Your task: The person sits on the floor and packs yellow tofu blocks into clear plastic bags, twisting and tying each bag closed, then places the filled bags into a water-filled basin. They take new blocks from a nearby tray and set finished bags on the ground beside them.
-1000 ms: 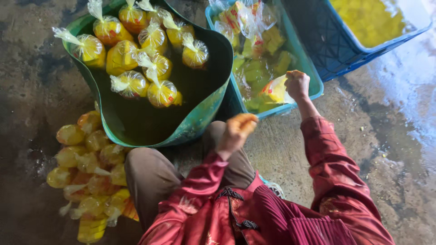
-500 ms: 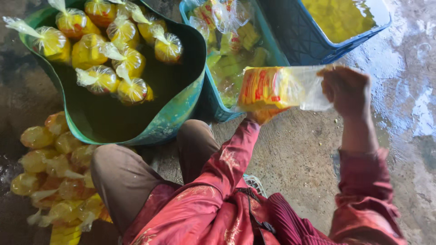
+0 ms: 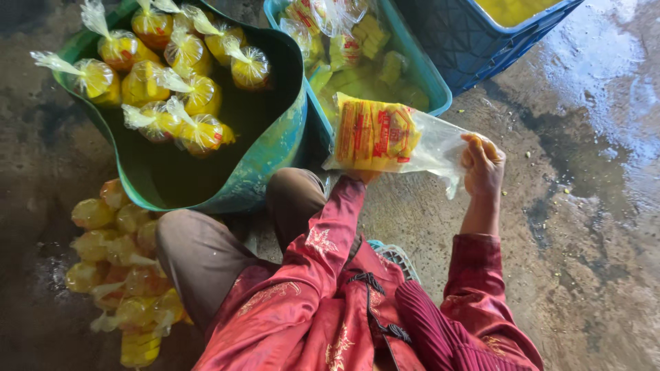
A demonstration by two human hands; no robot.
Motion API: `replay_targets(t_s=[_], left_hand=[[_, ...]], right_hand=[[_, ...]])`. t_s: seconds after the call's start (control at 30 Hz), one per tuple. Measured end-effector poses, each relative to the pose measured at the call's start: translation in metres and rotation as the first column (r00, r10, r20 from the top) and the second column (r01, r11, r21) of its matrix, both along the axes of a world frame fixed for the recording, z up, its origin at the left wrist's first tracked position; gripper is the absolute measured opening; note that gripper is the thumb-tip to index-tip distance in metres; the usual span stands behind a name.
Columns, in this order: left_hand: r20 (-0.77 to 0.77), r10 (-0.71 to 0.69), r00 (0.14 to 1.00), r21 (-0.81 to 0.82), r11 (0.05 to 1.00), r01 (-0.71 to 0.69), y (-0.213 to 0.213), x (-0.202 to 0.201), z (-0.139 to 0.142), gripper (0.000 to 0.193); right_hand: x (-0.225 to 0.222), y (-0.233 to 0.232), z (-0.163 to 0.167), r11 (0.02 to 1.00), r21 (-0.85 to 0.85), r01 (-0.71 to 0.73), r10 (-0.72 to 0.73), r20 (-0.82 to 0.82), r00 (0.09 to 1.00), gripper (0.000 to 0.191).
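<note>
- Two hands are sharing one clear plastic bag (image 3: 402,141), which is packed with yellow pieces and is hanging in the air just in front of the person's knee, above the wet concrete floor (image 3: 584,227).
- Underneath the filled end, the left hand (image 3: 361,176) is propping the bag up; only a sliver of it is showing, so I cannot tell how its fingers are lying, only that it is bearing the load.
- At the loose, empty neck, the right hand (image 3: 483,165) is closing its fingers and pinching the film.
- Running roughly left to right, the bag's long axis is placing the heavy yellow part toward the left hand and the slack mouth toward the right hand, which is the nearer one to the opening.
- Beyond the bag, the teal crate (image 3: 419,75) of loose yellow pieces is sitting just behind it, and the green tub (image 3: 275,144) of tied bags is standing beside the knee on the left.
- More tied bags are lying in a heap on the floor (image 3: 117,275) by the person's left side, well apart from both hands.
- Whether the neck is already twisted is hard to make out; the blue crate (image 3: 481,41) at the top is being cut off by the frame edge.
</note>
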State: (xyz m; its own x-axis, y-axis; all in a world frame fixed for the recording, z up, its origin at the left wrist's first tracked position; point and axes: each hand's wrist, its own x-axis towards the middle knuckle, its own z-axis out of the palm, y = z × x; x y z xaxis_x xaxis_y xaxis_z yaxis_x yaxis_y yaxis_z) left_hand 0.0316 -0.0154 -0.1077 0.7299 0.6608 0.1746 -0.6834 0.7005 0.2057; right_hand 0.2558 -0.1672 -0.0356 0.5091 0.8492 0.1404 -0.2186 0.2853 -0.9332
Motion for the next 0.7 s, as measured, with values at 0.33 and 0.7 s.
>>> replay_targets(t_s=[0.33,0.7], left_hand=[[-0.045,-0.01,0.999,0.131,0.991,0.016,0.01,-0.043,0.029,0.074],[-0.048,0.112,0.992,0.259,0.961,-0.096,0.001,-0.056,0.035,0.08]], right_hand=[[-0.035,0.014,-0.037,0.999,0.047,0.009,0.002,-0.231,0.973,0.023],[-0.045,0.028,-0.062,0.982,-0.145,0.123,-0.145,-0.154,0.977,0.027]])
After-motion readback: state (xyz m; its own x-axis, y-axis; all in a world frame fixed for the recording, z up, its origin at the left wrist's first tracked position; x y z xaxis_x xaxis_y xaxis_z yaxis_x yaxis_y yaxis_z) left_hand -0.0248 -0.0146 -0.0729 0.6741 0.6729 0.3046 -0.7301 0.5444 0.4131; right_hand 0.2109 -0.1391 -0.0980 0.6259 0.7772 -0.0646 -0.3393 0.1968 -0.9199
